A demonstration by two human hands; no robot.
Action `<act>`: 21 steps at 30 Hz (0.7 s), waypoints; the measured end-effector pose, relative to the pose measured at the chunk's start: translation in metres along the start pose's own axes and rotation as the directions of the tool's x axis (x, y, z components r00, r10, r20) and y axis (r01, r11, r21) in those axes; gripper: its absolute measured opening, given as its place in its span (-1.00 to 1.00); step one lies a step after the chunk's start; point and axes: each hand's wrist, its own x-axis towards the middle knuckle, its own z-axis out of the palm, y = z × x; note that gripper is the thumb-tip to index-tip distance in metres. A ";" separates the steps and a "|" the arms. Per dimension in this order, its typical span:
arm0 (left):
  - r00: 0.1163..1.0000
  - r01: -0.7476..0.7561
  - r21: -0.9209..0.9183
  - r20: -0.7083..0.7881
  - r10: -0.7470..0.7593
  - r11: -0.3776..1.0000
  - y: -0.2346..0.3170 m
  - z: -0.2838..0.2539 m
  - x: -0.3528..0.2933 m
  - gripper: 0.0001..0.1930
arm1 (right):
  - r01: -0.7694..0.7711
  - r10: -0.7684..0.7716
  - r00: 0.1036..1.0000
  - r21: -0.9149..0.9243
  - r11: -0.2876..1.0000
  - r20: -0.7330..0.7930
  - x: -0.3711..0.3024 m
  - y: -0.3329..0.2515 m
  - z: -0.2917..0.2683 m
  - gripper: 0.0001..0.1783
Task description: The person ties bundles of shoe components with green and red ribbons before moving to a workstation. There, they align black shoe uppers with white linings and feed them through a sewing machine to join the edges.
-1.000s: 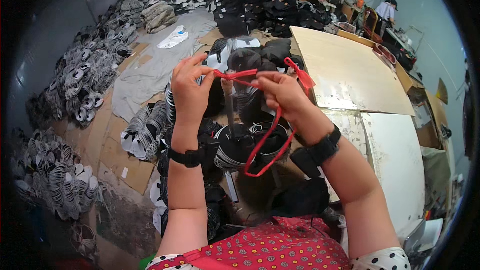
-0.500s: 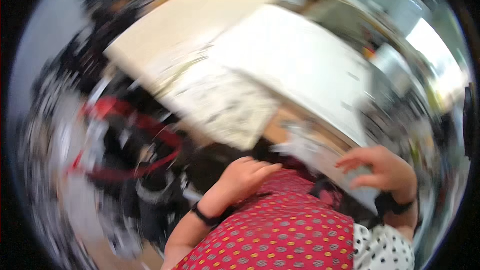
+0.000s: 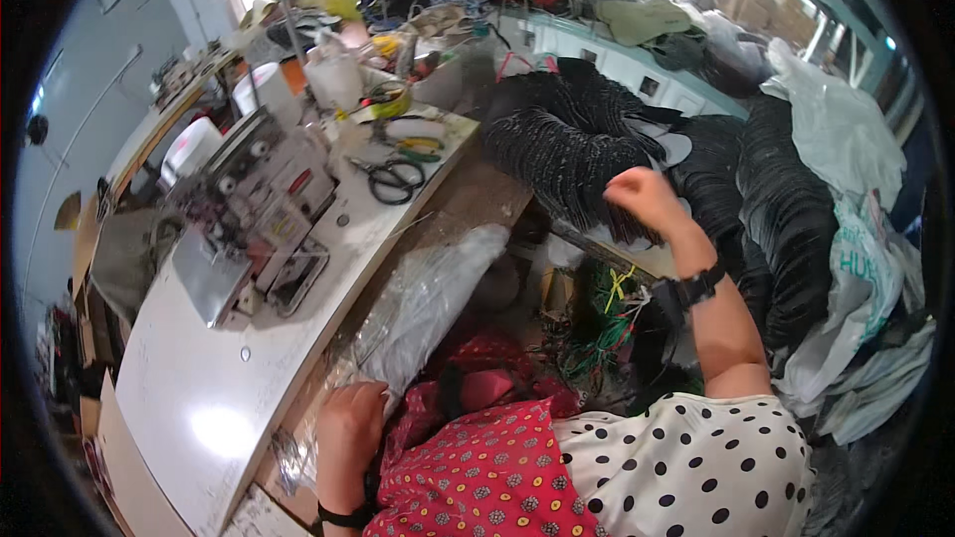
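Note:
My right hand [image 3: 645, 201] is raised over the front of a thick fanned stack of black cut fabric pieces [image 3: 567, 144]. Its fingers point left, loosely bent and slightly apart, with nothing visible in them. Low on the left, my left hand [image 3: 350, 423] hangs by the white table's [image 3: 179, 378] near edge, next to crumpled clear plastic [image 3: 418, 313]. Its back faces up and its fingers are bent and mostly hidden, so whether they hold anything does not show.
A sewing machine [image 3: 264, 209] stands on the white table, with black-handled scissors [image 3: 390, 179] beyond it. White thread cones [image 3: 264, 89] stand behind. More black stacks [image 3: 786, 209] and a pale plastic bag [image 3: 846, 119] lie at right. Tangled green cords [image 3: 602, 338] hang below my right hand.
The view has swung right, from a large pale work surface to the sewing machine and black stacks. My right arm now stretches forward over a stack; my left hand sits lower at left.

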 end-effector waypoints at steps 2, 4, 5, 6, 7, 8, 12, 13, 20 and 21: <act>1.000 -0.003 -0.051 0.030 0.005 0.999 0.003 0.006 0.021 -0.89 | -0.125 0.072 0.892 -0.090 0.988 -0.446 0.020 0.060 -0.020 -0.58; 0.998 -0.013 -0.021 0.065 0.014 1.000 0.000 0.007 0.035 -0.89 | -0.267 0.302 0.777 0.145 0.953 -0.552 0.036 0.101 -0.017 -0.47; 0.997 -0.011 -0.001 0.081 0.011 1.000 -0.003 0.007 0.039 -0.89 | -0.301 0.440 0.782 0.351 0.887 -0.442 0.042 0.112 -0.009 -0.42; 0.990 0.020 0.053 0.137 -0.027 0.998 -0.009 0.007 0.043 -0.88 | -0.371 0.589 0.745 0.539 0.756 -0.313 0.044 0.118 0.000 -0.37; 0.992 0.028 0.049 0.125 -0.034 0.998 -0.014 0.007 0.046 -0.89 | -0.363 0.451 0.815 0.285 0.887 -0.364 0.048 0.118 0.021 -0.26; 0.992 0.044 0.049 0.117 -0.050 0.998 -0.019 0.009 0.049 -0.89 | -0.102 0.150 0.867 0.125 0.987 -0.475 0.043 0.115 0.043 -0.24; 0.986 0.029 0.075 0.160 -0.041 0.997 -0.031 0.020 0.065 -0.93 | -0.072 -0.156 0.817 -0.368 0.927 -0.554 0.009 0.092 0.116 -0.27; 0.986 0.006 0.074 0.167 -0.018 0.997 -0.030 0.024 0.069 -0.94 | -0.018 -0.337 0.735 -0.513 0.858 -0.589 0.003 0.088 0.124 -0.25; 0.970 -0.049 0.066 0.243 0.032 0.997 -0.011 0.028 0.077 -0.90 | -0.094 0.009 0.864 -0.144 0.985 -0.503 0.033 0.097 0.086 -0.04; 0.971 -0.052 0.054 0.235 0.038 0.997 -0.008 0.025 0.071 -0.89 | -0.197 0.061 0.861 -0.220 0.955 -0.504 0.039 0.098 0.084 -0.07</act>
